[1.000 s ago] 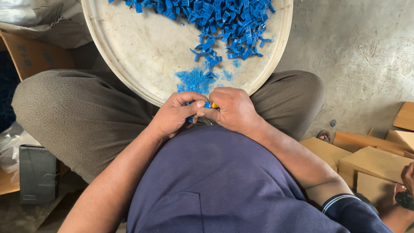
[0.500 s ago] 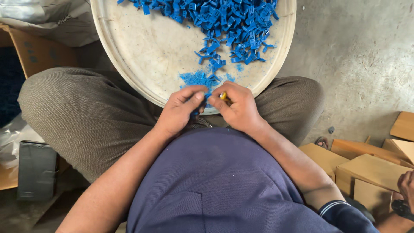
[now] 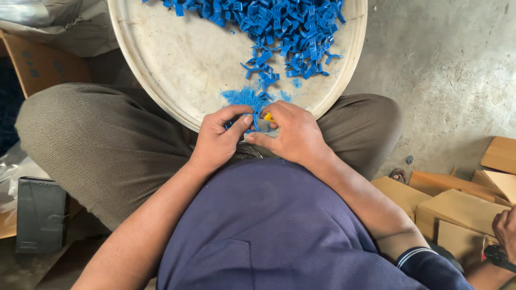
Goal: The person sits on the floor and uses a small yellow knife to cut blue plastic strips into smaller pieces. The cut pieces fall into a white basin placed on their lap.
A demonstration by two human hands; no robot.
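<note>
From the head camera I see both hands meeting at the near rim of a round pale tray (image 3: 161,70) that rests across the lap. The left hand (image 3: 217,140) curls inward, thumb and forefinger pinched on a small blue plastic piece (image 3: 255,122) – the piece sits right between the two hands, at about 6 o'clock on the tray's edge. The right hand (image 3: 293,134) is closed too, its fingertips pressed against that same piece, with a small yellow bit (image 3: 267,116) showing just above its thumb; I cannot tell what that yellow thing is. A little heap of blue shavings (image 3: 244,98) lies on the tray just beyond the fingers, at 12 o'clock from them. Farther up, toward 1 o'clock, a large pile of blue plastic pieces (image 3: 279,27) spreads over the tray. At 4 o'clock from the hands, brown cardboard boxes (image 3: 462,209) sit on the concrete floor – another person's hand (image 3: 505,228) rests on them.
</note>
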